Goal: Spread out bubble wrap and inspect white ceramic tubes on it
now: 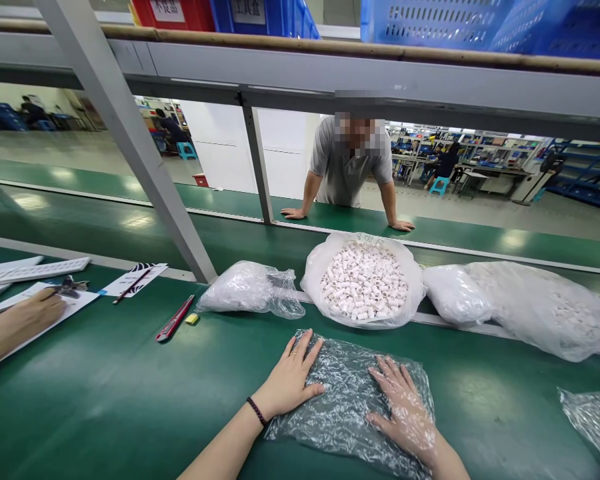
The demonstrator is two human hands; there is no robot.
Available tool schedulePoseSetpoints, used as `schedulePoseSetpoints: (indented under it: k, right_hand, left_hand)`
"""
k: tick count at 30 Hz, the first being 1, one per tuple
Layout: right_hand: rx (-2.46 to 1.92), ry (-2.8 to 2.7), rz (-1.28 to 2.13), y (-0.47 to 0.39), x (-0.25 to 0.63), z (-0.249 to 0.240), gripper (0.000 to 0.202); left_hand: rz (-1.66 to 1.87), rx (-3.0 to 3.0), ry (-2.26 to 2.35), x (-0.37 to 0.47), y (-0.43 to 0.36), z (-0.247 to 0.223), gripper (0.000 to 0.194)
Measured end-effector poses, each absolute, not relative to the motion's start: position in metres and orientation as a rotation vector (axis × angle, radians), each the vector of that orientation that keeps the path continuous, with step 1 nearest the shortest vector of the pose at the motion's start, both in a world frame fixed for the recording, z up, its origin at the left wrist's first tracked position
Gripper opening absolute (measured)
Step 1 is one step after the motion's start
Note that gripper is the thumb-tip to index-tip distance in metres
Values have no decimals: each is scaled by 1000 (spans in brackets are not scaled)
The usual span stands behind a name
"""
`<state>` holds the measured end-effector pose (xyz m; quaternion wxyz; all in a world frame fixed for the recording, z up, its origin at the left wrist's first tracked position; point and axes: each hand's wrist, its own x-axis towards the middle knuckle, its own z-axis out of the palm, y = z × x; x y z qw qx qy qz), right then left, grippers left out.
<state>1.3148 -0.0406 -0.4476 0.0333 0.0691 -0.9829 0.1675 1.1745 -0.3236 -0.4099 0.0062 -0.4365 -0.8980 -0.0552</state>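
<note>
A clear, crinkled plastic bag (347, 373) lies flat on the green work surface in front of me. My left hand (293, 377) rests on its left edge with fingers spread, a dark beaded bracelet at the wrist. Inside the bag, or under its film, is my right hand (403, 407), fingers stretched out; the plastic covers it down to the wrist. Just beyond the hands stands an open bag (313, 280) full of small white cylindrical parts (365, 280).
Full plastic bags (247, 287) (535, 307) flank the open one. A red utility knife (175, 319) and a yellow block (192, 319) lie left. A co-worker's hand (45, 307) writes at far left. Another person (353, 160) leans on the far bench. A slanted post (130, 140) rises left.
</note>
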Motion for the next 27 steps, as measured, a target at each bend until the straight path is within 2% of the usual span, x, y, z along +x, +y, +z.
schedulePoseSetpoints:
  k: [4,10,13,21,24,27]
  right_hand:
    - [199,-2976,459,-36,1315,-457,74]
    - [173,-2967,308,-44,1312,-451,73]
    - [115,-2949,254,-48,1317,-441,69]
    - [-31,-3009,55,-6,1348,-447,63]
    - [-123,-3004,120,3,1352,-455,63]
    - [-132,-2956,394,8,1351,-461,63]
  left_hand:
    - [-190,-1352,-2834,1173,-324,-410,92]
    - [-48,-1352,-2855,1170,-313,-399,76]
    - [52,-1360,-2878,1169,-311,-392,76]
    - [10,-1462,-2836,1158,-323,-394,79]
    - [35,-1452,-2841,1158,-322,-392,78]
    - [73,-1446,-2889,1158,-319,-385,77]
